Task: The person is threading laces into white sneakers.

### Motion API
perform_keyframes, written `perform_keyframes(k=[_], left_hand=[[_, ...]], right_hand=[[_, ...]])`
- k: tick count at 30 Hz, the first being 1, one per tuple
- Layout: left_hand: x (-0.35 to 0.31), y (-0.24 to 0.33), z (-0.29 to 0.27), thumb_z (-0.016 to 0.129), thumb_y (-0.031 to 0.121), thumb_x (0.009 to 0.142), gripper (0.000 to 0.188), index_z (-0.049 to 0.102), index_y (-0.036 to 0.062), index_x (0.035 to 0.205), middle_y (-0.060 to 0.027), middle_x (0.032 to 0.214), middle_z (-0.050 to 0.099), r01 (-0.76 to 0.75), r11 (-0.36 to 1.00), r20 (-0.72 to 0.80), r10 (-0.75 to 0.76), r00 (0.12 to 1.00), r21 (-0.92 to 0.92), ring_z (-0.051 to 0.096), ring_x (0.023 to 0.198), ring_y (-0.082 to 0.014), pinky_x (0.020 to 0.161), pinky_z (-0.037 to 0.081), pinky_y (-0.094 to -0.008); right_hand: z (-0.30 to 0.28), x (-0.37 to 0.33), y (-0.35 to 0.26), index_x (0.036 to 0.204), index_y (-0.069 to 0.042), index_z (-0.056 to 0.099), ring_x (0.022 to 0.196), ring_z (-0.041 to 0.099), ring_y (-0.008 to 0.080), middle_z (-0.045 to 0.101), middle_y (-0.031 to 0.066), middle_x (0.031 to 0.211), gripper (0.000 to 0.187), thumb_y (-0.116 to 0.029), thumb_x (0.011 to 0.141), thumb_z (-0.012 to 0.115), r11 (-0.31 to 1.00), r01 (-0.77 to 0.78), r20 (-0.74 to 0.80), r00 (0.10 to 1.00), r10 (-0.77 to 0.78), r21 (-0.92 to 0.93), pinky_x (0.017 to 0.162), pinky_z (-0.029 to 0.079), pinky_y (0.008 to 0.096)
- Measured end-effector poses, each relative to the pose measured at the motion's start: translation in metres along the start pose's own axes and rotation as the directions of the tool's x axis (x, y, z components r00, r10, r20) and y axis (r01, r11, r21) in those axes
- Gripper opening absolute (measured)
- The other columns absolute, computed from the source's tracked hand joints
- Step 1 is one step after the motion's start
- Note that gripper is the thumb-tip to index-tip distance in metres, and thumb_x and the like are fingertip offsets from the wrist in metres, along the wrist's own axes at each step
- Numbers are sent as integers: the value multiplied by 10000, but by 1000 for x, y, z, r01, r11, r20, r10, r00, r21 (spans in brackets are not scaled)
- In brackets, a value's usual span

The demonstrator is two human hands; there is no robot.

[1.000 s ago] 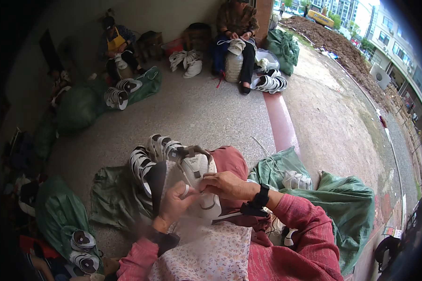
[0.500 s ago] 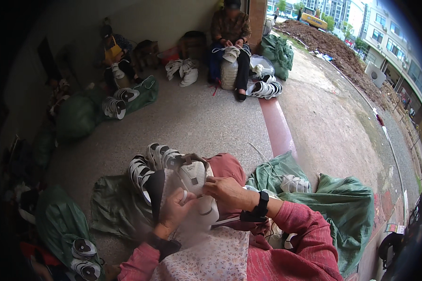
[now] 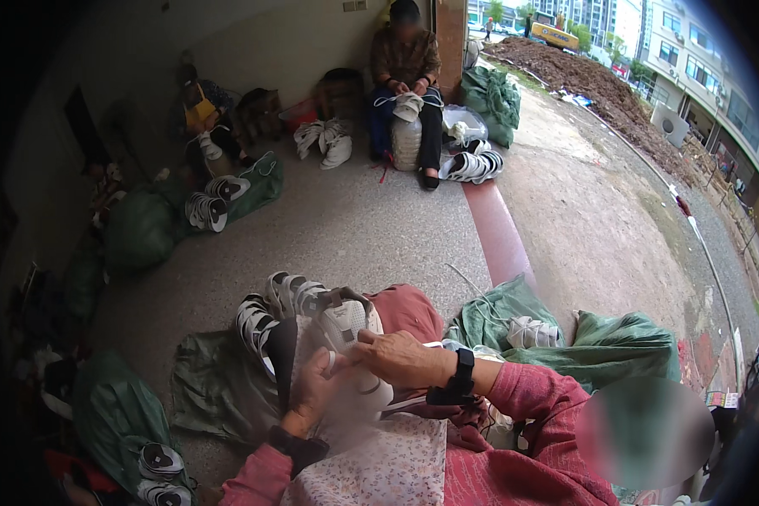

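A light grey and white shoe upper (image 3: 346,325) with a dark collar stands over my lap. My left hand (image 3: 313,384) is closed at its near side, a white band showing by the thumb; it appears to grip the upper's edge. Blur hides part of this hand and the area below it. My right hand (image 3: 403,361) is closed in a pinch against the upper's right side, right beside the left thumb. Whatever lies between its fingertips is too small to make out. A patterned apron (image 3: 367,460) covers my lap.
Nested shoe uppers (image 3: 253,325) lie just left of my work, by a dark green sack (image 3: 215,384). Green cloth (image 3: 611,346) and a white upper (image 3: 531,331) sit on the right. Across the floor a seated person (image 3: 406,63) handles another upper; another person (image 3: 202,110) sits farther left.
My right hand has shifted a little left and down, closer to my left thumb. The whole view has tilted slightly.
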State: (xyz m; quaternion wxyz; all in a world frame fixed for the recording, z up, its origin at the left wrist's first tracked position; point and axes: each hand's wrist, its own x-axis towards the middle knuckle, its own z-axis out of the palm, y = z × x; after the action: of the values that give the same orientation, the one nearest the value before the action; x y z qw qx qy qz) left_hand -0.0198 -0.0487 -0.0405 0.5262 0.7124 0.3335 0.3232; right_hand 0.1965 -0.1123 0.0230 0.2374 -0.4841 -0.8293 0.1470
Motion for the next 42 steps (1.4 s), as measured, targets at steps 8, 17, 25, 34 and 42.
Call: perform_keyframes(k=[8, 17, 25, 34, 42], left_hand=[[3, 17, 4, 773, 47, 838, 119, 705, 21, 932, 38, 850, 553, -35, 997, 19, 33, 999, 65, 551, 755, -44, 673, 457, -224], [-2, 11, 5, 740, 30, 831, 83, 708, -3, 900, -35, 820, 565, -220, 922, -53, 250, 967, 319, 566, 712, -146, 656, 456, -275], [1, 14, -1, 738, 32, 837, 95, 697, -14, 910, -30, 856, 587, -159, 963, 6, 161, 987, 220, 592, 760, -123, 688, 480, -265], [4, 19, -1, 750, 37, 833, 118, 732, -5, 942, -15, 879, 614, -90, 982, 37, 85, 996, 164, 613, 808, -104, 717, 494, -267], [-1, 15, -4, 728, 16, 804, 81, 649, 10, 822, -103, 784, 565, -331, 787, -2, 389, 921, 520, 609, 699, -273, 634, 478, -362]], right_hand=[[20, 2, 39, 1069, -82, 591, 839, 667, 329, 571, 107, 1061, 249, -63, 830, 655, 980, 141, -56, 989, -134, 139, 666, 534, 431], [9, 4, 31, 1024, -83, 582, 806, 650, 337, 572, 105, 988, 201, -42, 833, 628, 987, 94, -15, 996, -93, 128, 644, 515, 437], [5, 6, 34, 1020, -64, 579, 801, 643, 371, 591, 150, 960, 214, 14, 821, 588, 987, 155, -1, 988, -155, 30, 638, 506, 444], [3, 7, 15, 1060, -70, 587, 857, 670, 344, 567, 127, 1083, 246, -10, 823, 601, 1000, 0, 5, 1000, -1, 26, 658, 527, 448], [-9, 12, 15, 1216, -169, 614, 907, 655, 306, 541, 103, 1124, 390, -96, 834, 597, 994, 17, 175, 984, -36, 106, 704, 520, 436]])
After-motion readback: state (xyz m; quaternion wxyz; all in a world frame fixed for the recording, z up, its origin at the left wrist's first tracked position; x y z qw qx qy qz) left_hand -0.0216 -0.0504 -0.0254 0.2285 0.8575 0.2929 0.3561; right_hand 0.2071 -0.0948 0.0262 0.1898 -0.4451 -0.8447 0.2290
